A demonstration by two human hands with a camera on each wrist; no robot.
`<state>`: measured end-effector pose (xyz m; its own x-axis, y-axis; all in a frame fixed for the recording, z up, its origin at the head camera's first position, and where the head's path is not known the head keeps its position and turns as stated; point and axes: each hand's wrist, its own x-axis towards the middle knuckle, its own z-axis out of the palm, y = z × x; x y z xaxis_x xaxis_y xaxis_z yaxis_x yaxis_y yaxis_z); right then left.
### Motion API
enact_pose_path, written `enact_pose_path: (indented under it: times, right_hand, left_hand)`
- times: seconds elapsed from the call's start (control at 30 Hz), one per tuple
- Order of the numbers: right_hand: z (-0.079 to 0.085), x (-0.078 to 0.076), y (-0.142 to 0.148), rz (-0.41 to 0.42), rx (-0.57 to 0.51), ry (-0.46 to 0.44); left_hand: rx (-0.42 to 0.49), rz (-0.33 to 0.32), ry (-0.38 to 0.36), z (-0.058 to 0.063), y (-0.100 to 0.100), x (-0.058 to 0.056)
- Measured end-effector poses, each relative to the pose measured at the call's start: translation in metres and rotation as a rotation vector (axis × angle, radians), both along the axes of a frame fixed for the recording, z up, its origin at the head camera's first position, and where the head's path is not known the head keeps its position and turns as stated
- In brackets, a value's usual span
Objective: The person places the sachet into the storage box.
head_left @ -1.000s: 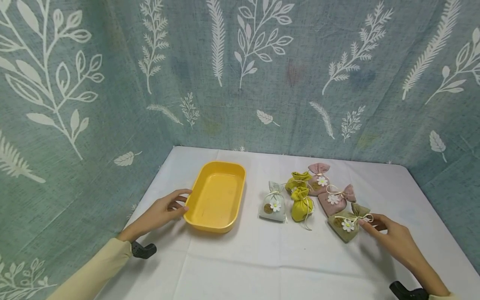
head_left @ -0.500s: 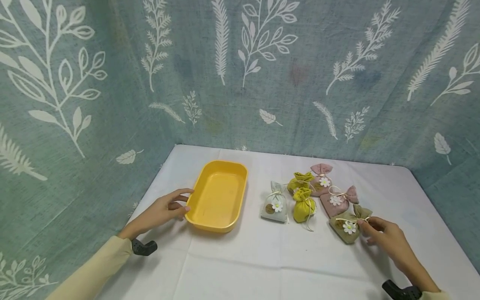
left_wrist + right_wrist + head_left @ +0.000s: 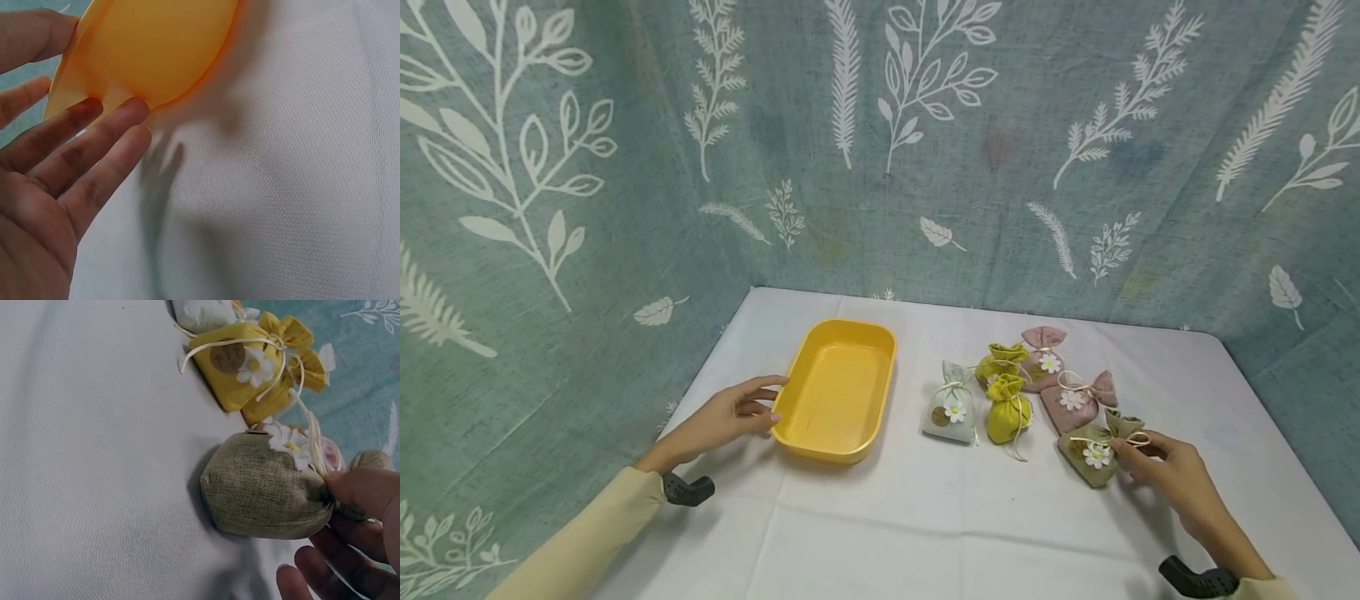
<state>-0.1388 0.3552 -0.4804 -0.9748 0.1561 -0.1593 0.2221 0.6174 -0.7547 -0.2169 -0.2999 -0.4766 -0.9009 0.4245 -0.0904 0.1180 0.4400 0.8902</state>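
In the head view my left hand (image 3: 730,421) rests against the left rim of a yellow tray (image 3: 782,437). The left wrist view shows its thumb and fingers spread along the outside of the tray (image 3: 162,50), fairly straight. On the right, my right hand (image 3: 1172,483) pinches the gathered neck of an olive-green drawstring pouch (image 3: 1086,471) between thumb and fingers. That pouch (image 3: 262,494) carries a white daisy (image 3: 290,444) and cream cord, and its body sits low over the cloth; whether it touches is unclear. Its lower fingers hang loosely beneath.
Two pink pouches (image 3: 1071,421) lie behind the olive one. Left of them are two yellow-green pouches (image 3: 1006,421) and a pale grey-green pouch (image 3: 951,429). White cloth (image 3: 880,542) covers the table; a leaf-patterned teal curtain (image 3: 850,208) stands behind and at the left.
My right wrist has swung slightly leftward, with the thumb now further onto the olive-green pouch's neck. The left hand and tray stay put. The head view has shifted a little.
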Motion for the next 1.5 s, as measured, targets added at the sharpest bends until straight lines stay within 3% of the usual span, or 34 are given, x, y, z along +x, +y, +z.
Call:
enact_pose_path:
  times: [0.37, 0.73, 1.5]
  right_hand:
    - [0.005, 0.003, -0.008, 0.037, 0.087, 0.106]
    - [0.024, 0.009, -0.011, 0.084, 0.168, 0.257]
    - [0.07, 0.003, -0.02, 0.093, 0.158, 0.35]
  left_hand:
    - [0.01, -0.015, 0.001, -0.002, -0.002, -0.003]
    - [0.006, 0.01, -0.017, -0.006, -0.005, 0.0]
    - [0.015, -0.003, -0.006, -0.004, -0.003, 0.0]
